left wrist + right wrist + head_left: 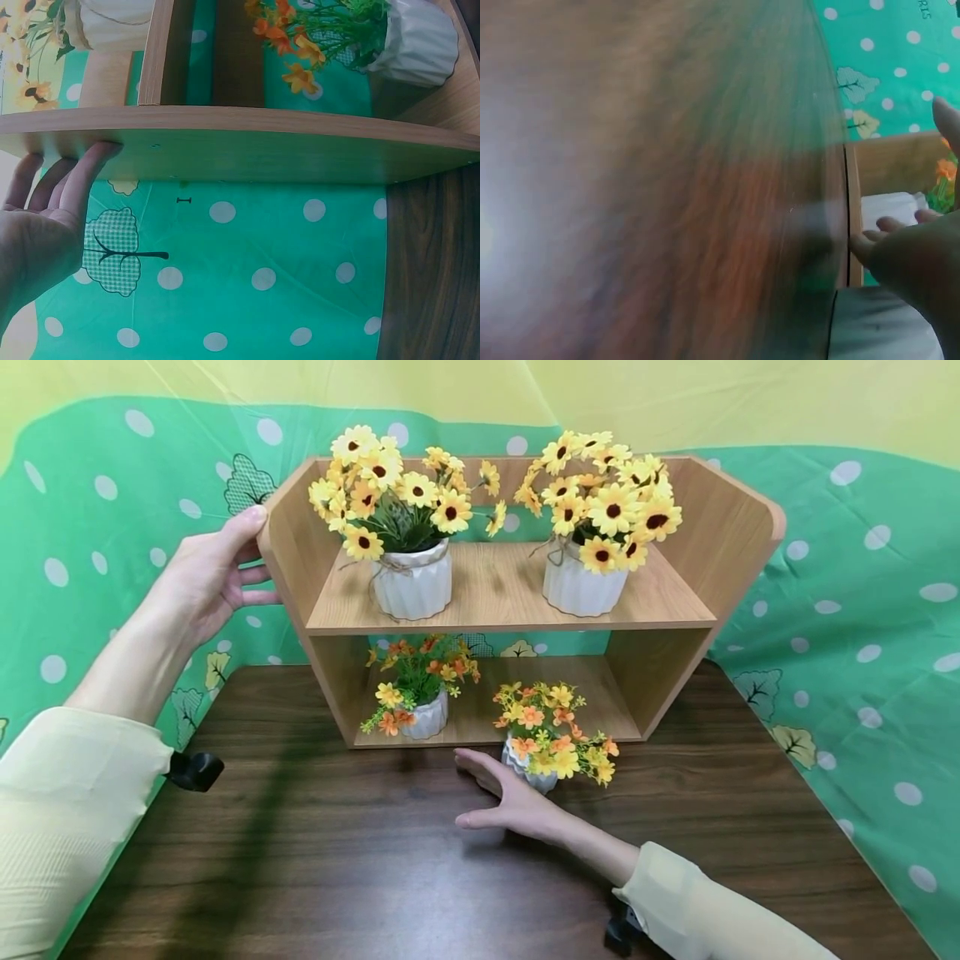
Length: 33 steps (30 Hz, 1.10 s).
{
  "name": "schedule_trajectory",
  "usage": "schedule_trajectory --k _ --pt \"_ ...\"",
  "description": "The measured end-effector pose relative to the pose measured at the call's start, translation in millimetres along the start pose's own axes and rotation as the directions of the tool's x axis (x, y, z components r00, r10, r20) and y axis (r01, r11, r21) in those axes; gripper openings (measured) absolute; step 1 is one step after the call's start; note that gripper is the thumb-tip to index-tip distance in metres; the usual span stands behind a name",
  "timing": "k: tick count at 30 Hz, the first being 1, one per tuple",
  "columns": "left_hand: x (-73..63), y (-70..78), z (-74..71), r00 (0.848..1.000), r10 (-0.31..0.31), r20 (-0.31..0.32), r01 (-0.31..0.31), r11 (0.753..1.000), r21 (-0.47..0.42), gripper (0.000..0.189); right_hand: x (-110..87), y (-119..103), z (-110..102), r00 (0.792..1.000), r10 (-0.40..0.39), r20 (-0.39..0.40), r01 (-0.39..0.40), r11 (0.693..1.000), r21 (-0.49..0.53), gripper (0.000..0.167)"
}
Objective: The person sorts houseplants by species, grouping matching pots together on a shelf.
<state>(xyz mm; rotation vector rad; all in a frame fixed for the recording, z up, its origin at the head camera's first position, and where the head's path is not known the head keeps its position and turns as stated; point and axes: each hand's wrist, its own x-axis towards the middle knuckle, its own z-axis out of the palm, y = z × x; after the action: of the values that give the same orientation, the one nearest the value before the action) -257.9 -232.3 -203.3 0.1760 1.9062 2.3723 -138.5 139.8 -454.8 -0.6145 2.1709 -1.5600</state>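
My left hand (206,572) is raised at the upper left side of a two-tier wooden shelf (510,628). Its outstretched fingers touch the side panel (277,146), as the left wrist view also shows. Low over the table, my right hand (510,802) has thumb and fingers spread apart with nothing between them. Right behind it is a white fluted pot (517,760) of orange and yellow flowers (555,722), at the front of the lower tier. Part of that pot is hidden by the hand and blossoms. The right wrist view catches the right hand (922,255) at its edge.
Two white pots of yellow daisies, one left (412,581) and one right (585,581), stand on the upper tier. A smaller pot (427,717) with orange flowers sits at the lower left. Beneath is a dark wooden table (360,843); behind hangs a green dotted cloth (847,610).
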Motion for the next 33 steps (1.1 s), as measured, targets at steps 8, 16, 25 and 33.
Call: schedule_trajectory --k 8,16,25,33 --pt "-1.2 -0.2 -0.6 1.000 0.016 0.005 -0.016 1.000 0.027 0.050 -23.1 14.6 -16.9 0.996 -0.029 0.088 0.040 0.992 -0.118 0.089" --pt "-0.7 0.4 0.7 1.000 -0.003 -0.017 0.004 0.998 0.055 0.055 -41.7 29.5 -37.0 0.970 -0.128 0.209 0.133 0.991 -0.008 0.082" --pt "-1.5 1.1 -0.3 1.000 -0.008 -0.028 0.009 0.999 0.045 0.053 -60.7 36.9 -57.3 0.958 -0.152 0.241 0.143 0.988 0.053 0.075" --pt "-1.1 1.7 1.6 0.999 -0.015 -0.031 0.017 0.998 0.062 0.056 -74.4 47.9 -77.2 0.970 -0.148 0.191 0.136 0.988 0.073 0.059"
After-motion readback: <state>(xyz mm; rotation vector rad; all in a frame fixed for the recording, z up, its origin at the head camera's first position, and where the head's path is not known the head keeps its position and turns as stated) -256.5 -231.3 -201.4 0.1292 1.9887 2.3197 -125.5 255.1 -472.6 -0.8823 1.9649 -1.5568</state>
